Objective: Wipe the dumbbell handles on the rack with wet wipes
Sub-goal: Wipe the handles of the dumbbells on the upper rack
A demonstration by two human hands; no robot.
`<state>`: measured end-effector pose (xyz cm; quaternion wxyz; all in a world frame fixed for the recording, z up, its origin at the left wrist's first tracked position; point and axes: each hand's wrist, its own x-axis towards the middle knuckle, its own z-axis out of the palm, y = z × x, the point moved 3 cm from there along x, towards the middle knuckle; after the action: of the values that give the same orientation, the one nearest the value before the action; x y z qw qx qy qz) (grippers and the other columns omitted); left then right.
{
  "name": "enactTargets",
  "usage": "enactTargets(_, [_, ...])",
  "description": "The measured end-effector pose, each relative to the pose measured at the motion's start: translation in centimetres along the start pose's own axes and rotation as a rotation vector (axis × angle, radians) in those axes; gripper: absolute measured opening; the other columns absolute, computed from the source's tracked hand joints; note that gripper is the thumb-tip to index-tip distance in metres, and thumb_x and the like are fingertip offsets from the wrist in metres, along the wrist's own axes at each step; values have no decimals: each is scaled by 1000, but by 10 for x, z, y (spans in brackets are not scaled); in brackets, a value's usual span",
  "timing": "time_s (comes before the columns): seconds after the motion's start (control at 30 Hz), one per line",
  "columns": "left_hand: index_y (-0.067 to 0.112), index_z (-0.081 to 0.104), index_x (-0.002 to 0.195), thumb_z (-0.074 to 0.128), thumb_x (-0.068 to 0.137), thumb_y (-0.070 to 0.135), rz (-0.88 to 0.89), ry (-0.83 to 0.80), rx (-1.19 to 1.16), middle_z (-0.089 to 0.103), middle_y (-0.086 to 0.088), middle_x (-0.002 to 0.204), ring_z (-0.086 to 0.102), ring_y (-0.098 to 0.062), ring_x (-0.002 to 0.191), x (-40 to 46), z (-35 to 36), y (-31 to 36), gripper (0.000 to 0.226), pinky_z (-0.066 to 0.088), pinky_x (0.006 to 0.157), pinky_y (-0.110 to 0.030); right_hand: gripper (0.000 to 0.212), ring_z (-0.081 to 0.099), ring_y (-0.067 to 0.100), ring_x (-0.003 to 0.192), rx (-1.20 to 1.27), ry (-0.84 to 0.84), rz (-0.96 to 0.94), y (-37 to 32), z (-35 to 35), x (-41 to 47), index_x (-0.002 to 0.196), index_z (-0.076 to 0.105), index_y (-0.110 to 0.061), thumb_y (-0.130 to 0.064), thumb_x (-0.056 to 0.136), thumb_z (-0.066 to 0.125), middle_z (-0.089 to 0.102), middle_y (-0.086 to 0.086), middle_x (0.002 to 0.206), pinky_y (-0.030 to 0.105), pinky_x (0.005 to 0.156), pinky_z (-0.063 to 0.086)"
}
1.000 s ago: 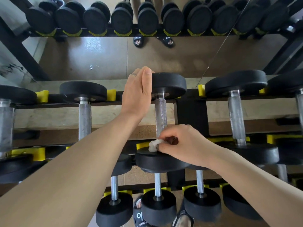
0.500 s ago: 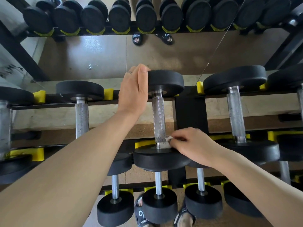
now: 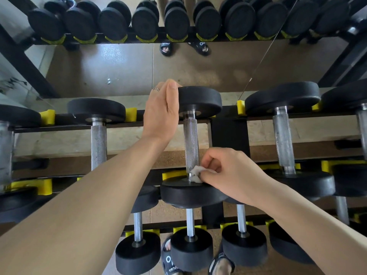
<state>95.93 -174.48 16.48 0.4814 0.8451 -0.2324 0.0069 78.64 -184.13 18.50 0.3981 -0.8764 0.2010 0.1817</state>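
Head view: the right hand (image 3: 228,173) pinches a wipe (image 3: 195,172) against the near end of the middle dumbbell's handle (image 3: 191,143), while the left hand (image 3: 161,114) rests, fingers together, on its far head (image 3: 199,101). Other handles on the rack (image 3: 230,135) probably remain.

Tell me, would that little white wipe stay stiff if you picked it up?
Probably not. The wipe is bunched and crumpled where the right hand pinches it against the handle, so it looks floppy. It is likely very light and, being wet, may cling to metal.
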Motion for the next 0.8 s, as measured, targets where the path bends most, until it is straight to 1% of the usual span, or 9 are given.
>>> enactTargets(0.07, [16, 48, 86, 23, 111, 31, 5, 8, 9, 41, 11, 73, 43, -14, 75, 0, -1, 1, 38, 34, 68, -24, 9, 67, 5, 78, 65, 17, -19, -12, -1, -2, 87, 68, -31, -39, 84, 72, 69, -12, 83, 31, 75, 60])
enactTargets(0.17, [20, 42, 83, 23, 111, 30, -16, 8, 32, 39, 12, 73, 39, -14, 75, 1, -1, 1, 35, 28, 68, -23, 9, 64, 6, 75, 137, 34, -111, -34, 7, 4, 86, 68, -29, -35, 84, 75, 68, -10, 82, 23, 68, 56])
enactTargets(0.23, [21, 41, 83, 23, 111, 30, -24, -3, 39, 40, 12, 74, 38, -14, 77, 1, -1, 1, 35, 28, 70, -23, 5, 63, 10, 73, 20, 17, -174, -45, 16, 12, 84, 69, -26, -30, 87, 71, 66, -7, 80, 27, 69, 56])
enactTargets(0.33, [23, 43, 83, 22, 111, 32, -16, -22, 30, 42, 12, 76, 40, -7, 77, 0, -2, 1, 36, 30, 69, -17, 21, 64, 17, 73, -263, -100, -193, -51, 27, 17, 84, 72, -18, -29, 96, 58, 67, 0, 80, 35, 69, 59])
enactTargets(0.43, [24, 44, 84, 22, 111, 34, -17, -23, 27, 43, 12, 76, 43, -5, 77, 0, -2, 0, 37, 32, 69, -13, 28, 62, 19, 71, -337, -128, -174, -51, 27, 15, 82, 65, -15, -30, 100, 50, 64, 4, 79, 30, 61, 54])
enactTargets(0.47, [24, 44, 84, 22, 111, 34, -17, -25, 23, 43, 12, 76, 43, -5, 77, 0, -1, 1, 37, 32, 69, -14, 28, 62, 18, 72, -328, -126, -163, -50, 25, 14, 81, 64, -16, -31, 100, 50, 64, 3, 81, 29, 62, 53])
enactTargets(0.57, [25, 44, 84, 22, 111, 33, -5, -25, 18, 43, 12, 76, 44, -7, 77, 0, -2, 0, 36, 32, 69, -17, 23, 63, 11, 78, -231, -140, -113, -41, 18, 12, 86, 70, -19, -34, 98, 56, 66, -2, 89, 27, 72, 57])
enactTargets(0.7, [22, 47, 86, 23, 111, 32, 0, -18, 24, 46, 11, 78, 44, -8, 79, 1, -1, -1, 37, 33, 70, -13, 16, 63, 5, 78, -64, -103, -68, -18, 9, 8, 80, 71, -27, -38, 92, 66, 66, -9, 82, 23, 73, 55])
enactTargets(0.8, [21, 51, 89, 23, 112, 32, 0, -22, 9, 51, 6, 84, 48, -16, 85, 1, -1, -1, 38, 36, 74, -25, 13, 65, 2, 78, 8, -68, -23, -3, 7, 6, 82, 73, -30, -40, 88, 69, 69, -14, 81, 25, 76, 58])
